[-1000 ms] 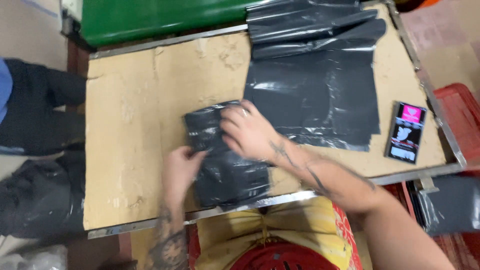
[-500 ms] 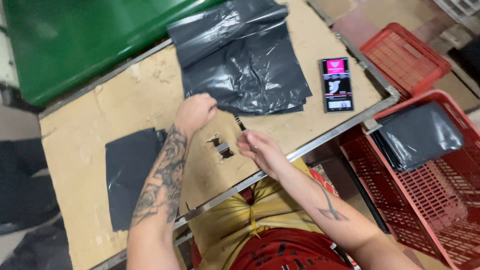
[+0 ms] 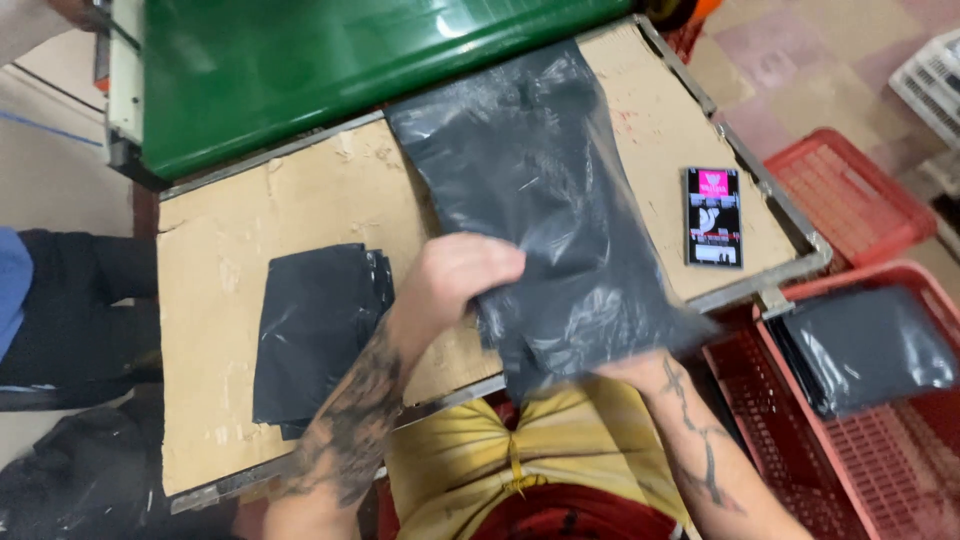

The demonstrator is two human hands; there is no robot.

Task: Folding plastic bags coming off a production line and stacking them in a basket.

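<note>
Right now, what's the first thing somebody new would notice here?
Most likely the big shiny black plastic bag, lifted over the middle of the cardboard-topped table by the left hand, with the right hand mostly hidden under its near edge. Next, the bright green machine cover along the far side, and the red basket at the right holding another dark bag.

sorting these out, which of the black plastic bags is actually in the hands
The large black bag at the table's middle: the left hand grips its near end. The folded black stack lies untouched at left, another in the red crate.
</note>
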